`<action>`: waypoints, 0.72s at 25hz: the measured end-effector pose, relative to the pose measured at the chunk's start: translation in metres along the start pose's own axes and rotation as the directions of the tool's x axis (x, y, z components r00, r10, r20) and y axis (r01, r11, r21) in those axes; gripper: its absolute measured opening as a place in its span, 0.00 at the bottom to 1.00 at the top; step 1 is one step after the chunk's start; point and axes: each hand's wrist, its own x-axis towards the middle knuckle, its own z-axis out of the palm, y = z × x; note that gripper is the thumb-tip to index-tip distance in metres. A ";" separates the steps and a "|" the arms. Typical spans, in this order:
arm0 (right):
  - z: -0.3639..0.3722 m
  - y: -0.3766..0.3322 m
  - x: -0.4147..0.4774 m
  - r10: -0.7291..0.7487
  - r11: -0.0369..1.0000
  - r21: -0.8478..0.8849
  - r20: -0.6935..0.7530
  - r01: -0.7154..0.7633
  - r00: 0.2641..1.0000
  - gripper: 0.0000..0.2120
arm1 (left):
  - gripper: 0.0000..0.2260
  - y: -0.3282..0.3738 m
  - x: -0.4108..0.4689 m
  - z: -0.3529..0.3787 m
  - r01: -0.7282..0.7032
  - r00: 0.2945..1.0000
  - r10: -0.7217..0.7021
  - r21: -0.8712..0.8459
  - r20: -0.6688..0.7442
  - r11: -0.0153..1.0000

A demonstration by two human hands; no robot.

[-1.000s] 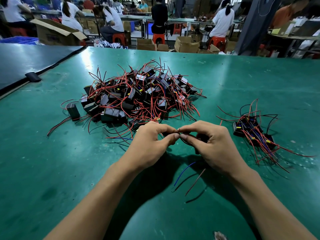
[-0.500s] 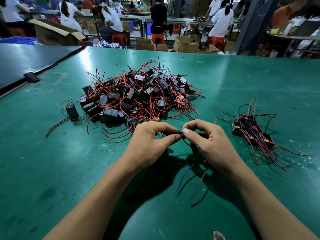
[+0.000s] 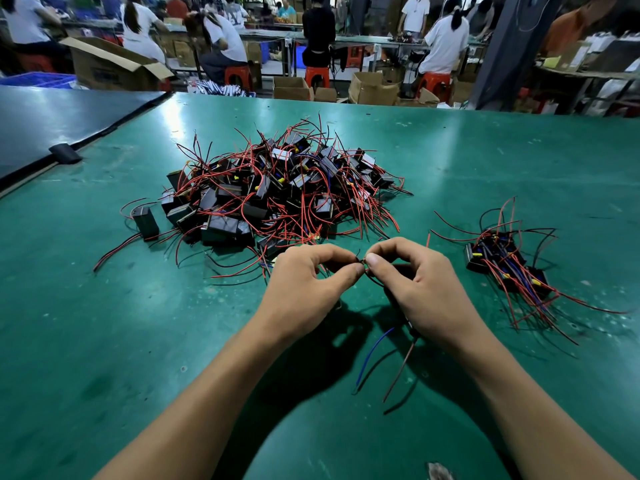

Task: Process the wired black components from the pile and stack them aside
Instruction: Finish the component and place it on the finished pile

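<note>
In the head view, a green counter (image 3: 104, 341) is seen from above. Both forearms are stretched forward over it.

The left hand (image 3: 304, 282) and the right hand (image 3: 426, 289) are brought together near the middle of the counter, thumb tips almost touching. The fingers (image 3: 332, 251) of the left hand are curled, and a thin dark wire (image 3: 361, 260) is pinched between thumb and forefinger. The same wire is pinched by the curled thumb and forefinger of the right hand. From under the right hand a blue wire (image 3: 375, 351) and a reddish wire (image 3: 401, 365) hang down above the counter. The part they are joined to is mostly hidden by that hand.

A large tangled pile of small black box-shaped components with red and black wires (image 3: 277, 195) lies just beyond the hands. One single black box component (image 3: 146, 221) stands apart at the pile's left edge. A smaller stack of wired black components (image 3: 505, 268) is laid aside to the right of the right hand, well apart from the pile.

A dark mat (image 3: 52, 116) adjoins the counter at far left. Beyond the counter, an open cardboard box (image 3: 110, 69) and seated people at other benches are visible.
</note>
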 end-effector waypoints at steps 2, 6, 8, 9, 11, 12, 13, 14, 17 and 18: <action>-0.002 -0.001 0.000 -0.022 1.000 -0.019 -0.019 0.021 1.000 0.02 | 0.03 -0.002 0.000 -0.001 0.002 1.000 -0.002 0.003 -0.027 1.000; -0.004 0.001 -0.003 -0.066 0.989 -0.134 0.016 0.068 0.998 0.03 | 0.02 -0.006 0.001 -0.003 0.041 0.998 -0.043 -0.047 -0.052 0.998; -0.001 0.002 -0.003 -0.063 0.985 -0.157 0.040 0.068 0.997 0.03 | 0.02 -0.006 0.002 -0.002 0.066 0.997 -0.069 -0.084 -0.037 0.994; 0.000 0.002 -0.003 -0.052 0.987 -0.153 0.046 0.058 0.998 0.03 | 0.02 -0.006 0.002 -0.002 0.078 0.996 -0.081 -0.108 -0.026 0.991; 0.000 0.003 -0.001 -0.019 0.991 -0.135 0.042 0.025 0.999 0.03 | 0.02 -0.005 0.001 -0.003 0.090 0.996 -0.092 -0.144 -0.011 0.985; 0.000 0.003 -0.001 -0.003 0.991 -0.130 0.041 0.008 0.999 0.03 | 0.02 -0.005 0.001 -0.003 0.087 0.996 -0.090 -0.147 -0.013 0.985; -0.001 0.002 0.000 0.009 0.991 -0.130 0.043 -0.003 0.999 0.04 | 0.02 -0.006 0.000 -0.004 0.080 0.996 -0.084 -0.140 -0.021 0.987; -0.002 0.002 0.000 0.014 0.991 -0.133 0.049 -0.007 0.999 0.05 | 0.02 -0.006 0.001 -0.004 0.075 0.996 -0.080 -0.131 -0.033 0.989; -0.003 0.003 0.000 0.020 0.992 -0.129 0.071 -0.010 0.997 0.07 | 0.03 -0.006 0.002 -0.005 0.074 0.995 -0.082 -0.128 -0.057 0.989; -0.004 0.003 0.000 0.022 0.992 -0.124 0.074 -0.013 0.997 0.07 | 0.03 -0.006 0.002 -0.005 0.074 0.995 -0.082 -0.128 -0.060 0.989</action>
